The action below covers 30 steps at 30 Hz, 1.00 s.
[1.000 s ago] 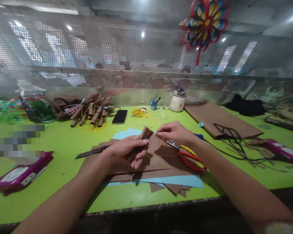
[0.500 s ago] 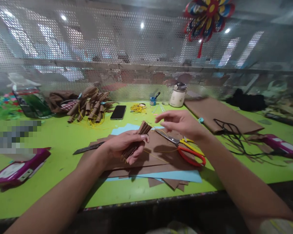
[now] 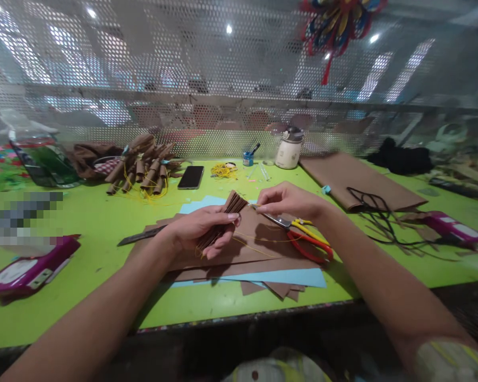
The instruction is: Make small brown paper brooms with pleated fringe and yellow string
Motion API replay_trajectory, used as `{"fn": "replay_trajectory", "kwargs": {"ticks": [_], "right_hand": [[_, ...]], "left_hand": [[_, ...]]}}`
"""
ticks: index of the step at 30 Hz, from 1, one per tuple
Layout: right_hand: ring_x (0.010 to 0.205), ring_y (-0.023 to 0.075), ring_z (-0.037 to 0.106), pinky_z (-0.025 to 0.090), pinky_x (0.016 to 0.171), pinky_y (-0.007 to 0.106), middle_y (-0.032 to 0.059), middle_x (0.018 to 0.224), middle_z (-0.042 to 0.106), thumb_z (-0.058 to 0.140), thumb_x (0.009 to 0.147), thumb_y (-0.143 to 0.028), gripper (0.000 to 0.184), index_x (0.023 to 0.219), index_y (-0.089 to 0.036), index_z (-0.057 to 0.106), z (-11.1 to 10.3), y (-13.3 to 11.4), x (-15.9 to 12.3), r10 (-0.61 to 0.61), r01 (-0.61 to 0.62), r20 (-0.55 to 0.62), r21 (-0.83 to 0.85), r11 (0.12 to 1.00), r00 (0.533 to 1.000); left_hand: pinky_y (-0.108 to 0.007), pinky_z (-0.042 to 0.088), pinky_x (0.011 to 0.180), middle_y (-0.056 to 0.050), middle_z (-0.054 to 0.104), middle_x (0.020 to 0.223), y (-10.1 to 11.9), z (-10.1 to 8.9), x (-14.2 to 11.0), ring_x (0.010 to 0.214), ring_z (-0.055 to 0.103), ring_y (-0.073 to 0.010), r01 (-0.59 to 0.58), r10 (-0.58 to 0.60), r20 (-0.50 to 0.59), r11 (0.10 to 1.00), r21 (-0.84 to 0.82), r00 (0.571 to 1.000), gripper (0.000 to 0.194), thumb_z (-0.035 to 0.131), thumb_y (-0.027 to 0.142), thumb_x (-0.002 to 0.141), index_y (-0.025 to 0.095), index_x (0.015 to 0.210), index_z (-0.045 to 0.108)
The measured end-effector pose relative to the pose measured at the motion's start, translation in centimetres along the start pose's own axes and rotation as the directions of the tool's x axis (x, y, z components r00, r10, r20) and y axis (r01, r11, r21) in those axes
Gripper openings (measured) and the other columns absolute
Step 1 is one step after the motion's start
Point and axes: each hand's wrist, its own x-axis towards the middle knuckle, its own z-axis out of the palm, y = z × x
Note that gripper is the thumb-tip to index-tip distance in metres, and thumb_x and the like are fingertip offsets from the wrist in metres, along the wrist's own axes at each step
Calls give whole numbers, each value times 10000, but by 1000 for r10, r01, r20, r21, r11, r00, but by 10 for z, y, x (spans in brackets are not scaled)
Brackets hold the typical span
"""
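Observation:
My left hand is wrapped round a narrow bundle of pleated brown paper, its folded edges fanning slightly at the upper end. Close to that end, my right hand pinches a thin yellow string between thumb and fingertips. Beneath the right hand lie scissors with red and yellow handles, blades pointing left. Both hands are above a stack of brown paper sheets, with light blue paper showing under it. Another length of the string trails over the sheets. A dark blade-like tool rests left of my left hand.
Tied brown paper rolls, a phone, a yellow string tangle, a blue jar and a white bottle stand or lie behind. Folded brown paper and black cord are right; a purple box is left.
My right hand has come down slightly, and its spread fingers have closed into a pinch on the string. The left hand keeps its hold on the pleated paper. The view has shifted a little.

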Motion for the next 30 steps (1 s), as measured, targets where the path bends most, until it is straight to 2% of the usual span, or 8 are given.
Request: {"fn": "replay_trajectory", "kwargs": {"ticks": [6,9,12,14,16,20,24,30], "right_hand": [[511,57,455,351,468,203,6,679,634,677,766,-291,150,753,-141,686,-28,7,-12,-16,25,-111,81,996,994],[722,102,582,477,667,247,52,926,681,690,764,-280,121,738,-162,682,-27,8,-13,-150,202,-190,296,933,970],[1022,191,591,485,851,351,83,1132,646,655,795,-298,160,702,-170,628,-9,1,-9,-233,280,-157,490,825,960],[1059,210,584,477,883,391,86,1099,657,614,826,-319,195,702,-173,576,5,-6,-6,-245,295,-165,552,780,955],[938,194,619,483,858,400,65,936,673,581,844,-347,204,729,-183,541,13,-11,-3,-216,290,-197,563,774,956],[620,134,538,480,678,322,-23,621,493,541,839,-350,201,710,-208,480,-2,-10,-2,-113,284,-357,473,834,927],[614,145,511,451,642,308,-14,613,460,477,822,-359,209,667,-227,428,-35,5,-5,-85,310,-540,341,888,837],[717,156,603,494,675,293,26,700,590,528,770,-349,158,719,-199,531,-47,23,-7,40,264,-575,435,861,817]], "left_hand": [[-178,394,311,13,564,510,-3,-3,2,335,533,-127,3,-3,0,1000,23,1000,168,424,312,925,161,905,494],[-180,402,321,14,562,514,-4,-3,4,341,531,-123,-11,11,4,999,37,1000,173,415,311,929,163,949,504],[-189,416,329,20,554,521,-4,-1,4,351,530,-122,-8,8,4,999,35,1000,160,430,311,923,169,943,502],[-169,379,302,32,530,514,-3,1,4,326,486,-100,-5,5,-10,999,48,1000,159,452,320,915,169,922,503],[-139,323,277,50,491,507,-3,4,2,301,401,-60,6,-4,-35,998,67,999,161,485,327,903,167,890,503],[-105,277,276,71,405,494,-4,9,1,332,316,-30,40,-37,-33,996,84,999,208,558,329,866,172,767,464],[-109,277,284,75,371,504,-6,10,2,341,314,-30,43,-40,-46,996,80,998,245,565,337,862,180,730,432],[-116,251,280,81,373,494,-3,5,2,309,324,-26,18,-7,-95,993,113,995,204,526,340,888,173,792,460]]}}
